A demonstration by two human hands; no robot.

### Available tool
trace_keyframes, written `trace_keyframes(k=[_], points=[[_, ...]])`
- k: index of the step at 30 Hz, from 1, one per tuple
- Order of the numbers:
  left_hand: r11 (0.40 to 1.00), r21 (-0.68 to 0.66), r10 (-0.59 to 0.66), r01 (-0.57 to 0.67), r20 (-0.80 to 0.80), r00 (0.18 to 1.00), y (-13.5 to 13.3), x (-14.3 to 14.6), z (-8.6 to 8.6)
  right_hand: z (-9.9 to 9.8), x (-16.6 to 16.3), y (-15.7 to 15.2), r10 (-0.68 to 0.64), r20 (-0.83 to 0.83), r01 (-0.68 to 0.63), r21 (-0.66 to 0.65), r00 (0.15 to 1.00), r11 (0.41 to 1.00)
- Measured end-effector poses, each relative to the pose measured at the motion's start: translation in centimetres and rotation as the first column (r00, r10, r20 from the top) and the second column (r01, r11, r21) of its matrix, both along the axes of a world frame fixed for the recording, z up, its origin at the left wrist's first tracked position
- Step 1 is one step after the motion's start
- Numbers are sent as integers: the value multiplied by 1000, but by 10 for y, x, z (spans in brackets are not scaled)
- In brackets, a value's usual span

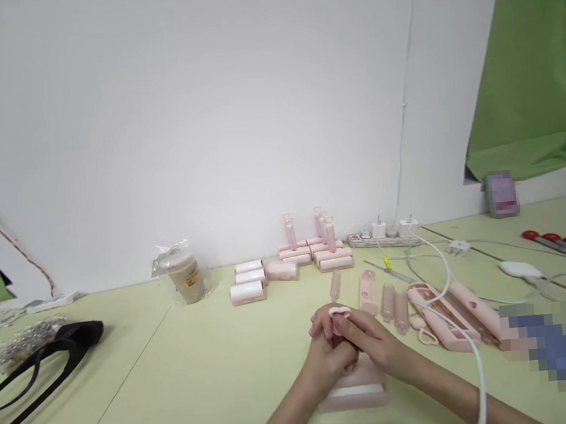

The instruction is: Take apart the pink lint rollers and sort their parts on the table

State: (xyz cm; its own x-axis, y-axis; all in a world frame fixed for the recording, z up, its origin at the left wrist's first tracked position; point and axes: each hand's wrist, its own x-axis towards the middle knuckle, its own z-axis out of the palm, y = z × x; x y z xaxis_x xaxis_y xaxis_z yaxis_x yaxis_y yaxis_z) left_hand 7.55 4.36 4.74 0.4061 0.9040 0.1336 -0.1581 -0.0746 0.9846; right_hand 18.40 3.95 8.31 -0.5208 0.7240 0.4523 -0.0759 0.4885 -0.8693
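Close in front of me, my left hand [326, 359] is closed round a pink handle whose loop-shaped end [340, 311] sticks out on top. My right hand [366, 339] overlaps it from the other side, fingers wrapped over the same handle and thumb near the loop. Most of the handle is hidden by the fingers. Directly below them on the table lies a pink roller with a white band [353, 392]. Just beyond the hands is a translucent pink tube [336, 285]. A pink half-shell [367, 291] and two more tubes [394, 308] lie to the right.
Several finished-looking pink rollers [333, 259] stand by the wall, left of a power strip [383, 240]. White rolls [248, 292] and a bagged cup [186, 275] are further left. A white cable [475, 353] crosses pink housings [443, 320]. Red-handled screwdrivers [552, 238] lie right.
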Motion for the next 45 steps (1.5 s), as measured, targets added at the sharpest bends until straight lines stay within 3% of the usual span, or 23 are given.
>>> trace_keyframes(k=[6, 9, 12, 14, 16, 18, 20, 28, 33, 38, 42, 45], points=[[1000, 13, 5, -5, 15, 1000, -3, -1, 3, 2, 0, 0, -34, 5, 34, -43, 999, 998], [992, -6, -121, 122, 91, 988, 0, -7, 8, -4, -1, 0, -64, 10, 64, -30, 998, 998], [957, -42, -281, 288, 117, 952, 2, -11, 10, -12, -4, 1, -49, -11, 47, -133, 999, 990], [974, -91, -194, 207, 136, 972, 1, -6, 8, -16, -6, 1, -37, -20, 33, -184, 999, 982], [985, -172, 60, -34, 148, 987, -3, 4, 4, -17, -8, 1, -56, -24, 52, -140, 998, 989], [938, -234, 290, -254, 132, 948, -8, 14, 0, -17, -8, 0, -79, -24, 78, -52, 997, 996], [905, -255, 383, -341, 138, 913, -11, 20, -2, -16, -8, -1, -86, -30, 87, 15, 996, 996], [879, -275, 445, -389, 187, 876, -13, 19, 0, -18, -16, -1, -160, -123, 180, 175, 979, 968], [856, -307, 492, -416, 235, 838, -12, 23, 0, -19, -17, -1, -165, -120, 186, 194, 979, 963], [867, -295, 477, -402, 256, 841, -14, 22, -1, -21, -8, 1, -105, -38, 108, 92, 994, 990], [931, -252, 325, -263, 247, 913, -10, 20, -4, -13, 2, 5, 1, 47, 3, -85, 999, 996], [953, -262, 217, -153, 237, 947, -6, 18, -5, 2, 8, 11, 96, 108, -80, -147, 990, 986]])
